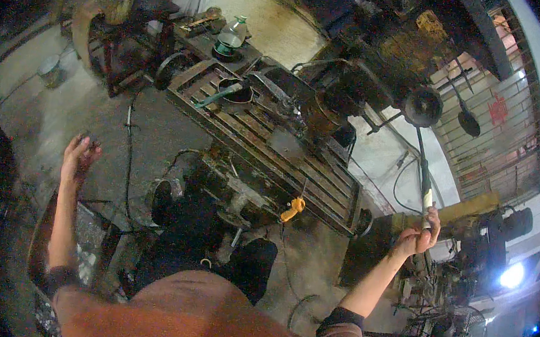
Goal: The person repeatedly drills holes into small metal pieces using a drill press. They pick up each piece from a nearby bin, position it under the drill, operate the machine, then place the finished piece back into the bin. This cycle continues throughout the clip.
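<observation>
Head view: right hand (420, 238) grasps long dark metal lever (425, 176) by pale grip (428, 198), right of slotted brown metal table (257, 131); left hand (81, 155) half-curled, seemingly empty. Steady pressure looks best.

Nothing in the workshop around you could be read as words or numbers. The one sign-like thing in your view, a red mark (498, 110), stood at the upper right, on the pale, brick-patterned surface at the barred window (523, 154). Compact and roughly square, it showed close-set strokes like a written character, too small and blurred for you to make out. Whether it sat on a pane or on a wall beyond, you could not tell. At the back, ahead of you, a clear bottle (233, 34) bore a green band (224, 50) low down, any print there blurred.
</observation>
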A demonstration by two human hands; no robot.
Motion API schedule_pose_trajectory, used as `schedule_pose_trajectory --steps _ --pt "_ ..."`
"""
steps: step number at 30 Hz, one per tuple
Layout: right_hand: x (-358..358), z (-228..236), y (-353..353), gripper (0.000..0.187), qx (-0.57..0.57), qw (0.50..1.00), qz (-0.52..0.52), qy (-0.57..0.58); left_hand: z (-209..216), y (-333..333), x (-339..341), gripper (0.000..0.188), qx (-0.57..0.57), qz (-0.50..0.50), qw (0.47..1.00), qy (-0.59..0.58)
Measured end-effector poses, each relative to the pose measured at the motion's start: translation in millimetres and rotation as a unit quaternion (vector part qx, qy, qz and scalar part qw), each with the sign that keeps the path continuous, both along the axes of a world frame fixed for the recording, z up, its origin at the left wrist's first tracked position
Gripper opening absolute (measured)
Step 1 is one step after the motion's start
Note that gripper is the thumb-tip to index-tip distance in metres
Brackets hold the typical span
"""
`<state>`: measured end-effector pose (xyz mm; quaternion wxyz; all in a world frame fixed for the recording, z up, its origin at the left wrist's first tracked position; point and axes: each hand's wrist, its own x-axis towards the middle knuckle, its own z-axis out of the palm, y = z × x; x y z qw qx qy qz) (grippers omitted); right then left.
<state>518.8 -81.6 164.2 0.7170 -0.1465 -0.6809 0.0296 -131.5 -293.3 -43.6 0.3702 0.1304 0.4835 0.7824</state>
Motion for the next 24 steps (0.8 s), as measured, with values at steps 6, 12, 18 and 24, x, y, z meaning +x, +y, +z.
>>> schedule_pose_trajectory --steps 6,12,18,24 --pt "-8.7 9.8 -5.6 0.029 -0.034 0.998 -0.044 0.009 -3.8 45.6 -4.2 0.027 0.03 -0.047 0.998 0.001" --pt "26.4 24.5 4.2 0.038 -0.036 0.991 -0.13 -0.022 -62.5 88.1 -7.9 0.023 -0.031 -0.08 0.996 0.009" --pt "14.0 92.9 10.8 0.028 -0.006 0.994 -0.072 -0.08 -53.8 99.8 -15.1 0.029 -0.031 -0.099 0.993 -0.056" --pt "67.5 147.2 30.4 0.029 -0.024 0.977 -0.157 -0.141 -53.8 109.3 -6.7 0.034 -0.038 -0.105 0.992 -0.051"
